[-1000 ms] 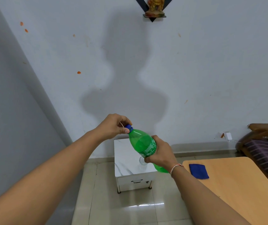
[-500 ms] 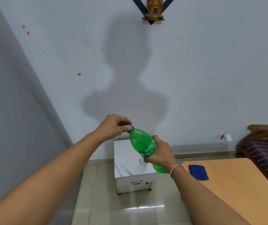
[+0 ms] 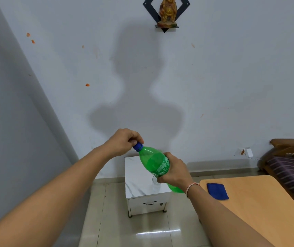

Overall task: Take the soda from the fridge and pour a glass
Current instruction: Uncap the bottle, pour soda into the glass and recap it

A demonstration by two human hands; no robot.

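You hold the bottle [image 3: 156, 164] tilted in mid-air, your right hand [image 3: 175, 172] wrapped round its labelled middle, your left hand [image 3: 124, 141] closed over the blue cap [image 3: 138, 146] with fingertips pinching it. The soda is plainly out of the fridge, which is nowhere in view. The cap sits on the neck, so opening looks to be the step in hand; the pour itself is not yet begun. Whether the cap has loosened cannot be told.

Below your right fingers, partly hidden by them, a clear glass [image 3: 156, 182] stands on the white cabinet [image 3: 137, 175], near its right edge. That edge leaves little margin: a nudge from the bottle's base could, by my reckoning, tip the glass off. Beside your right wrist lies a wooden table [image 3: 260, 202] with a blue cloth [image 3: 217, 191] near its corner. Beyond your left fingers there is only bare wall [image 3: 231, 77], so the space above the cabinet looks free for tilting.
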